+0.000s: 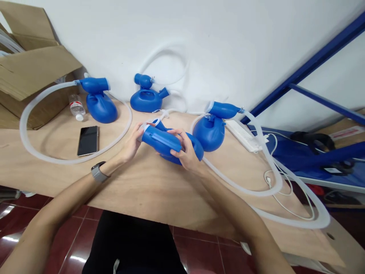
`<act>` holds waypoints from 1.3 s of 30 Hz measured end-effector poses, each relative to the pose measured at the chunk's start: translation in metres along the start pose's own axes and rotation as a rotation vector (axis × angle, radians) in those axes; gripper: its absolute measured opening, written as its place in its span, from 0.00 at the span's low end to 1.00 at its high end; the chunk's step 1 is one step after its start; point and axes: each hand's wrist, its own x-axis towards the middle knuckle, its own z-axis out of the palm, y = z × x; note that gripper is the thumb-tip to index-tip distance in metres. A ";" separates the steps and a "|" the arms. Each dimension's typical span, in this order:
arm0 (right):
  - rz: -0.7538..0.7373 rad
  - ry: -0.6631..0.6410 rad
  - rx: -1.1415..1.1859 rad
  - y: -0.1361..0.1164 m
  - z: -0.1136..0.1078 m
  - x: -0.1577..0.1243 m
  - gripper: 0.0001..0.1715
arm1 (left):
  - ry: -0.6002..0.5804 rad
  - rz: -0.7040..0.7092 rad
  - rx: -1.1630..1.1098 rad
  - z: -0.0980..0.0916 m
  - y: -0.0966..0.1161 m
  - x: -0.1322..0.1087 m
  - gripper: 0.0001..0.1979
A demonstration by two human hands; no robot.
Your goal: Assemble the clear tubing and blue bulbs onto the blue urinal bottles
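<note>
Both hands hold a blue plastic urinal funnel (161, 140), lying sideways above the table. My left hand (134, 141) closes on its pale-rimmed open end. At its narrower end, the fingers and thumb of my right hand (186, 152) wrap round the blue body. Just behind and below it is a blue urinal bottle (197, 146), partly hidden by the funnel and my right hand; its neck (158, 123) points up to the left. Close by on the right stands another blue bottle (209, 133), topped by a funnel (224, 110) with a clear hose clamped on.
More blue bottles stand at the back (145, 102) and left (102, 109). A clear hose (319, 220) loops over the right side, near a power strip (242, 137). A phone (88, 140), water bottle (76, 107), cardboard box (40, 68) and blue rack (285, 85) flank the wooden table (148, 190).
</note>
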 end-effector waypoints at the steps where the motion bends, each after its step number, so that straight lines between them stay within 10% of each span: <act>1: 0.017 0.001 0.088 -0.001 -0.002 -0.001 0.48 | -0.034 0.043 0.006 0.006 0.007 0.001 0.28; 14: 0.167 -0.123 0.339 -0.049 -0.024 0.003 0.30 | -0.078 0.600 0.242 0.049 0.049 -0.010 0.24; 21: 0.102 -0.023 0.283 -0.033 -0.038 0.017 0.41 | -0.256 0.571 0.572 0.047 0.101 0.031 0.26; 25: 0.118 -0.004 0.248 -0.018 -0.048 0.029 0.45 | -0.145 0.548 0.625 0.065 0.123 0.047 0.18; 31: -0.168 0.080 -0.029 -0.038 -0.071 0.020 0.59 | 0.047 0.636 0.736 0.068 0.103 0.047 0.10; 39: -0.352 0.201 -0.380 -0.055 -0.051 0.009 0.27 | 0.051 0.964 0.932 0.074 0.082 0.040 0.11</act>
